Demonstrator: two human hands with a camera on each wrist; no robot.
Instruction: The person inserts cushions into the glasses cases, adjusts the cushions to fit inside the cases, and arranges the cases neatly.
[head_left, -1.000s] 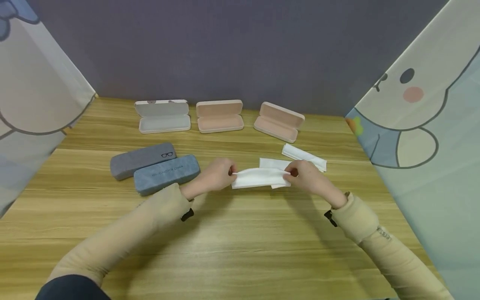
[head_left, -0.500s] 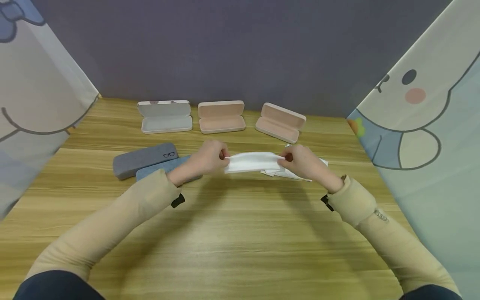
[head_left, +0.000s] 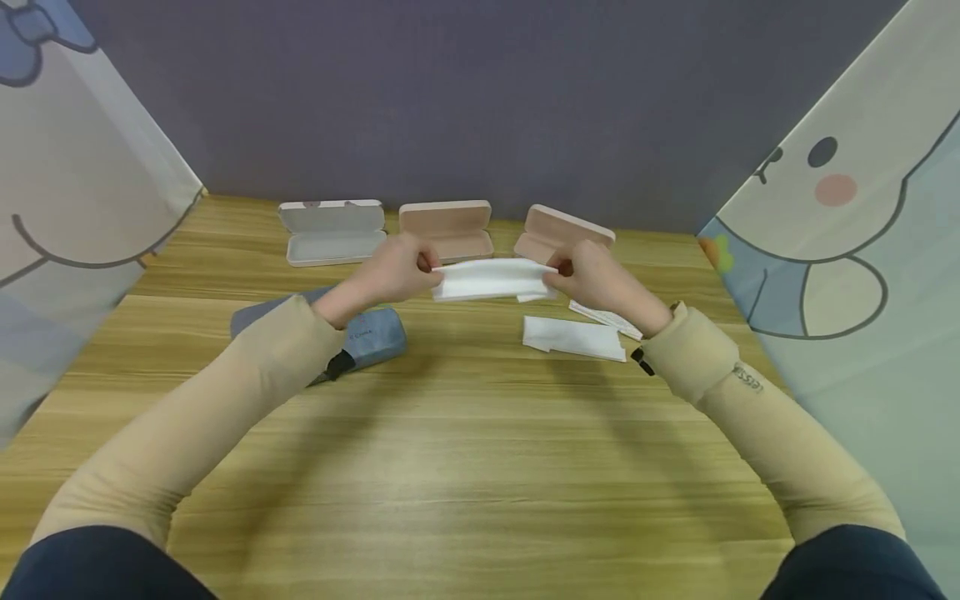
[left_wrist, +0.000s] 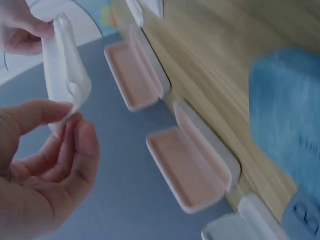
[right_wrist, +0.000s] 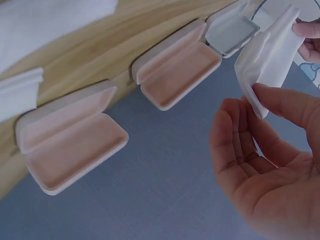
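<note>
Both hands hold a folded white cloth (head_left: 491,279) stretched between them, above the table and in front of the middle pink-lined glasses case (head_left: 446,218). My left hand (head_left: 396,268) pinches one end between thumb and fingers. At the other end, my right hand (head_left: 600,279) pinches it the same way. In the left wrist view the cloth (left_wrist: 62,70) looks folded in layers, its edge curling. The right-hand glasses case (head_left: 553,227), also pink inside, stands open behind my right hand. Left of them is an open grey-lined case (head_left: 334,235).
Two more folded white cloths lie below my right hand, a nearer one (head_left: 573,337) and a partly hidden one (head_left: 607,317). A closed blue glasses case (head_left: 381,333) and a grey one (head_left: 255,315) are partly covered by my left arm. A dark panel (head_left: 480,100) stands behind the table.
Both hands have lifted the folded cloth up and away from the other cloths, toward the back and slightly left. The two cloths on the table are now more exposed.
</note>
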